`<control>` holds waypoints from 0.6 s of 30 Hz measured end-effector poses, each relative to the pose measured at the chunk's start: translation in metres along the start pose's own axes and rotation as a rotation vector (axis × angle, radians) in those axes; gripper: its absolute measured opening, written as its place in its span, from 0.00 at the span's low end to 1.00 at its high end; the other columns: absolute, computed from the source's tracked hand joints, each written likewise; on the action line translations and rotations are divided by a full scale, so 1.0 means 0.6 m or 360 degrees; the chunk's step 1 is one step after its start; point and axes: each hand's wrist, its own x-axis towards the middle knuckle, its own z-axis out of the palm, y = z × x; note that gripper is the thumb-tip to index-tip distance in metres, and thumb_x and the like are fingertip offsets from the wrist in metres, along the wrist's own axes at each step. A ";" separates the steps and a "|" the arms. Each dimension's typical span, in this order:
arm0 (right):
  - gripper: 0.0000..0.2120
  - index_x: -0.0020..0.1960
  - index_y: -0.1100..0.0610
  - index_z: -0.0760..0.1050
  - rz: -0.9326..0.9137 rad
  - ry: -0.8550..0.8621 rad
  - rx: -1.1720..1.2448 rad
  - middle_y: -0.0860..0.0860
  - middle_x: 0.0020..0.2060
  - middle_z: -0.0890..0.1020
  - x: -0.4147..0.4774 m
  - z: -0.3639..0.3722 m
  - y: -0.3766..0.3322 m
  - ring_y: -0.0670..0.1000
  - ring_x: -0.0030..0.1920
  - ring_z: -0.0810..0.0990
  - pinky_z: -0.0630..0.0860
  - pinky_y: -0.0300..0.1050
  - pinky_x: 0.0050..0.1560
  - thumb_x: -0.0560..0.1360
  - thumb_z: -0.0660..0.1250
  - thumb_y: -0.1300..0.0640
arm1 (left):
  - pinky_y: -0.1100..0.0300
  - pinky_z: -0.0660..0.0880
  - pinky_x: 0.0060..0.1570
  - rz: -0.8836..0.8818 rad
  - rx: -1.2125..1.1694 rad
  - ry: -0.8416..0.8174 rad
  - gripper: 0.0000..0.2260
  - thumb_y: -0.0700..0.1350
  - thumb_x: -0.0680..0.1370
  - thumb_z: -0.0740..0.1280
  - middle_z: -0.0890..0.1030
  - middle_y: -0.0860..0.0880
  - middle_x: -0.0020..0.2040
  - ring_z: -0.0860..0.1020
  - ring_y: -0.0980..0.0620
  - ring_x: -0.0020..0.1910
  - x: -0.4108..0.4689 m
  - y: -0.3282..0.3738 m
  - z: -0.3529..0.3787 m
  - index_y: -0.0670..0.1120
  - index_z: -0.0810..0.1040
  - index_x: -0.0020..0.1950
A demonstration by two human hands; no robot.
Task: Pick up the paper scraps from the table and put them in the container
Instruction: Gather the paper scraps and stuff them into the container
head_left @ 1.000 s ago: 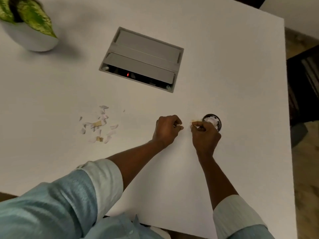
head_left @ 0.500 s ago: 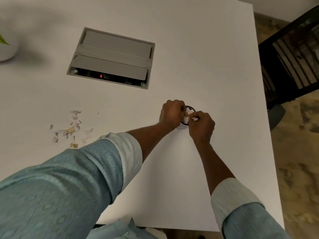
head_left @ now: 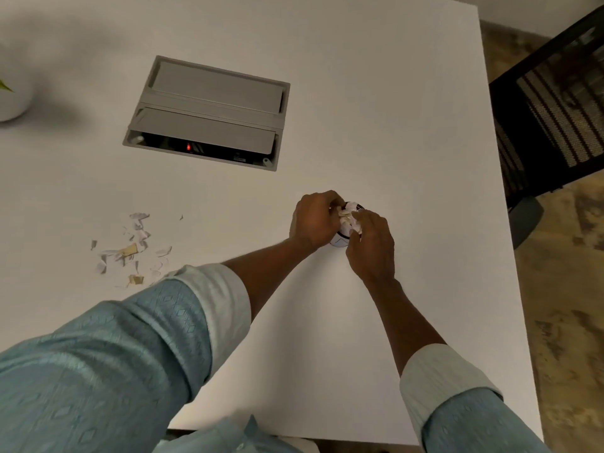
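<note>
A small round container, white with a dark rim, stands on the white table. Both my hands are over its mouth. My left hand and my right hand each have curled fingers pinching crumpled white and tan paper scraps at the opening. Most of the container is hidden by my hands. A loose pile of white and tan paper scraps lies on the table to the left, near my left sleeve.
A grey cable box with a red light is set into the table behind the hands. A white plant pot stands at the far left edge. A black mesh chair is beyond the table's right edge.
Both hands moved from beside the container to over its mouth, carrying scraps. The view shifted, so the plant slid toward the left edge.
</note>
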 end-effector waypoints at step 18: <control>0.24 0.76 0.63 0.66 -0.0311 -0.0334 -0.0661 0.58 0.77 0.69 0.000 0.042 0.025 0.57 0.79 0.65 0.61 0.54 0.78 0.82 0.59 0.58 | 0.36 0.44 0.82 -0.0282 0.0969 -0.0803 0.55 0.63 0.77 0.72 0.31 0.37 0.83 0.31 0.37 0.82 -0.081 -0.167 -0.016 0.39 0.39 0.84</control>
